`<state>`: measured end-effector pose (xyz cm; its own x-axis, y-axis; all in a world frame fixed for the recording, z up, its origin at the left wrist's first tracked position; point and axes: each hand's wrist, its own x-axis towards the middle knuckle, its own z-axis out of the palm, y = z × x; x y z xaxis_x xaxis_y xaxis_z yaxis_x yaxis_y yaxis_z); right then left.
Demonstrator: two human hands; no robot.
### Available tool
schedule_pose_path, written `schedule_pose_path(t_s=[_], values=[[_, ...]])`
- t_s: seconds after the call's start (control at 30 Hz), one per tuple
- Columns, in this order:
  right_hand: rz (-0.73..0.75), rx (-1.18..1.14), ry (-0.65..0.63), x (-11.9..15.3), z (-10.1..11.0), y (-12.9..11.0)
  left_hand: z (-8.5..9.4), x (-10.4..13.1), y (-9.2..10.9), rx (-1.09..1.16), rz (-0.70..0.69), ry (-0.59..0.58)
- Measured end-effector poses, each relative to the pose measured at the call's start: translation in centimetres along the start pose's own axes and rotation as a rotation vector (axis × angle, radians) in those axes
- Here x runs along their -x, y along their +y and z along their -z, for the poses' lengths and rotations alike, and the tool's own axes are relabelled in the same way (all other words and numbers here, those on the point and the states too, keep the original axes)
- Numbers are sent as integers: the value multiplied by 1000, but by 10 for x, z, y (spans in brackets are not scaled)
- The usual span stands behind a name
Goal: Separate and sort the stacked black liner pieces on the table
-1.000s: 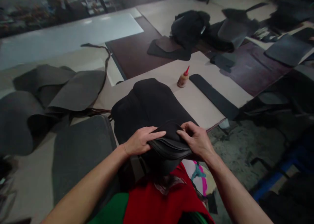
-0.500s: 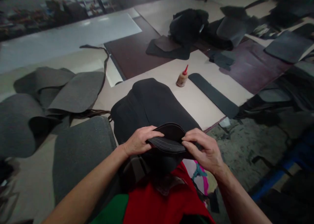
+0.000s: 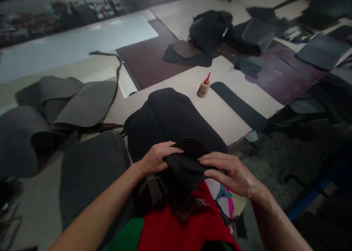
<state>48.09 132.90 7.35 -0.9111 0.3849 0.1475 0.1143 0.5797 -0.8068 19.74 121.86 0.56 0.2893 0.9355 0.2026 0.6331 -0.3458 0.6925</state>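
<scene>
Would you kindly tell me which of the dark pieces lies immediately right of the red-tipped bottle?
It is the long, narrow black strip; the much broader black piece lies left of the bottle, and the grey pieces farther left.

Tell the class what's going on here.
A person's left hand grips a stack of thin black sheets; the right hand is at its other side. The stack gapes open between the hands. A larger black piece lies beyond on the table, and a red-tipped bottle stands upright beside a dark strip.
</scene>
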Motion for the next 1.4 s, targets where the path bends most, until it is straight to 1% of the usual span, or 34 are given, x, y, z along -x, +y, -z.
schedule_pose_path(t_s=[0.1, 0.2, 0.33, 0.4, 0.5, 0.67, 0.8, 0.9, 0.97, 1.07, 1.1, 1.13, 1.2, 1.27, 1.4], values=[[4, -21, -22, -1, 0, -1, 0, 1, -1, 18, -2, -6], [-24, -87, -24, -3, 1, 0, 0, 0, -1, 17, -13, -3], [-125, -150, -26, -8, 2, 1, 1, 0, 1, -29, -17, 5], [-199, -116, 17, -11, 0, 2, 1, 0, 2, -31, -12, -2], [-288, -25, 127, -13, -8, 7, 1, 1, 1, -37, -18, -9], [-458, 43, 277, -16, -19, 20, -2, 5, -5, -125, -68, 28], [-492, 76, 309, -19, -22, 26, -5, 8, -8, -230, -115, 48], [-498, 87, 319, -17, -23, 24, -5, 7, -7, -226, -139, 68], [-455, 95, 363, -14, -23, 20, -4, 6, -7, -209, -131, 63], [-246, 141, 471, -8, -20, 8, -3, 5, -7, -183, -117, 37], [-173, 143, 474, -6, -17, 4, -3, 5, -7, -173, -117, 33], [-114, 132, 452, -5, -15, 0, -3, 5, -7, -166, -120, 35], [-46, 84, 358, -3, -11, -5, -2, 4, -6, -159, -125, 41], [-14, 45, 246, -1, -9, -6, -2, 3, -5, -149, -129, 50], [7, 20, 81, -1, -7, -4, -2, 2, -3, -130, -123, 50]])
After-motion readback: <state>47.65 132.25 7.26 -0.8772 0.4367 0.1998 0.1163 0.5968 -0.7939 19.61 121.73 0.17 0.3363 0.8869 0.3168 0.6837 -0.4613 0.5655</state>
